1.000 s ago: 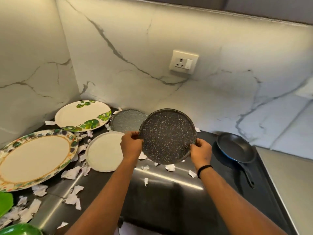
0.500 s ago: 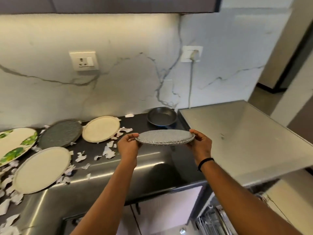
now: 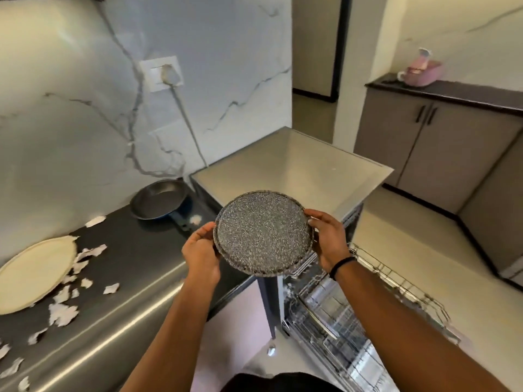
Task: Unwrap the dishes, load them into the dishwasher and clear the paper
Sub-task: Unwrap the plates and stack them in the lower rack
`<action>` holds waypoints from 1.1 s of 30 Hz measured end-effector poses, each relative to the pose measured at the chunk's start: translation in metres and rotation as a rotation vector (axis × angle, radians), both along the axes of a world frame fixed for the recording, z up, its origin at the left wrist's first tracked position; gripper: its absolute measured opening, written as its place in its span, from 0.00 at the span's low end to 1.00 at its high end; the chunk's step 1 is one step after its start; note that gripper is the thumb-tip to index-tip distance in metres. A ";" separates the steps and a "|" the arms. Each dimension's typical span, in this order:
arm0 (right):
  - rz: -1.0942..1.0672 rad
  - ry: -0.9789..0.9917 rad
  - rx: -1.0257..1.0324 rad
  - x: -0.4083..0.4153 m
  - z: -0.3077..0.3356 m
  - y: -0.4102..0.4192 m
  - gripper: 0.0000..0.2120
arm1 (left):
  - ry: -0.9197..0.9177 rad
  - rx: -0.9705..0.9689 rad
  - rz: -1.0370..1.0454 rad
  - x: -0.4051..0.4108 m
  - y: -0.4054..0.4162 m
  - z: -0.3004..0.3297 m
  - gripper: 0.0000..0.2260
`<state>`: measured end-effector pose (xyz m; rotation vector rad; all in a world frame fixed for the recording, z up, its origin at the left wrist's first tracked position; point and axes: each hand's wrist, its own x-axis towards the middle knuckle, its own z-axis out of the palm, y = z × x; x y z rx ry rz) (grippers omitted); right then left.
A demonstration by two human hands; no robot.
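1. Head cam view, going left to right: a cream plate (image 3: 34, 274) sits at about 9 o'clock on the dark surface (image 3: 135, 250), cut off by the frame edge.
2. Torn paper scraps (image 3: 63, 314) are scattered all around it, down toward 8 o'clock and a few up near the marble wall.
3. At roughly 10 o'clock from centre there's a dark frying pan (image 3: 160, 199) on the surface, just below a wall socket (image 3: 162, 73) with a cord hanging down from it.
4. Left hand (image 3: 201, 254) grips the left rim of the speckled grey plate (image 3: 263, 233), fingers curled behind it, thumb on the edge.
5. That plate is dead centre, up in the air, tilted so its face points at the camera, hanging over the gap between the surface and the dishwasher (image 3: 294, 168).
6. Right hand (image 3: 328, 239) grips the right rim the same way; black band on the wrist.
7. Down at 5 o'clock the dishwasher's wire rack (image 3: 376, 304) is pulled out, below the right forearm.
8. Far off at 2 o'clock, a cabinet (image 3: 435, 142) with something pink (image 3: 421, 72) on top; too blurry to say what.
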<state>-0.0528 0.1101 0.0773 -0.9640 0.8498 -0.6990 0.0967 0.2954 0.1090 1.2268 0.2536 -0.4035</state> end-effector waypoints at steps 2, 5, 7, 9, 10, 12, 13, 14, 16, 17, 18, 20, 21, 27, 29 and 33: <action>-0.033 0.027 -0.002 -0.011 -0.009 -0.013 0.15 | 0.064 -0.002 -0.028 0.000 -0.023 -0.007 0.16; -0.106 0.100 -0.007 -0.027 -0.020 -0.035 0.17 | 0.066 0.099 -0.101 -0.005 -0.061 -0.014 0.17; -0.130 0.156 -0.012 -0.037 -0.026 -0.048 0.16 | 0.073 0.110 -0.173 -0.010 -0.083 -0.019 0.17; -0.167 0.206 0.010 -0.047 -0.032 -0.058 0.14 | 0.075 0.132 -0.255 -0.009 -0.108 -0.026 0.15; -0.195 0.230 0.029 -0.052 -0.036 -0.062 0.13 | 0.082 0.136 -0.310 -0.010 -0.120 -0.029 0.13; -0.251 0.275 0.061 -0.061 -0.043 -0.068 0.11 | 0.066 0.127 -0.393 -0.014 -0.141 -0.036 0.07; -0.287 0.298 0.075 -0.064 -0.048 -0.073 0.10 | 0.049 0.128 -0.448 -0.018 -0.152 -0.038 0.09; -0.320 0.319 0.088 -0.066 -0.054 -0.076 0.09 | 0.029 0.124 -0.501 -0.021 -0.162 -0.041 0.12; -0.381 0.373 0.112 -0.072 -0.068 -0.081 0.09 | 0.002 0.097 -0.610 -0.029 -0.180 -0.048 0.15; -0.401 0.395 0.128 -0.076 -0.075 -0.082 0.09 | -0.018 0.095 -0.649 -0.033 -0.188 -0.051 0.16; -0.427 0.418 0.148 -0.081 -0.083 -0.083 0.08 | -0.033 0.101 -0.691 -0.038 -0.196 -0.056 0.16; -0.487 0.462 0.192 -0.092 -0.097 -0.083 0.08 | -0.050 0.132 -0.772 -0.048 -0.212 -0.067 0.15; -0.518 0.485 0.211 -0.099 -0.104 -0.082 0.09 | -0.049 0.142 -0.808 -0.054 -0.218 -0.074 0.14; -0.647 0.544 0.384 -0.144 -0.143 -0.073 0.07 | -0.088 0.237 -1.031 -0.098 -0.242 -0.107 0.22; -0.676 0.566 0.436 -0.158 -0.156 -0.069 0.06 | -0.114 0.316 -1.090 -0.110 -0.246 -0.120 0.16; -0.685 0.586 0.553 -0.180 -0.191 -0.057 0.07 | -0.152 0.545 -1.150 -0.124 -0.248 -0.159 0.06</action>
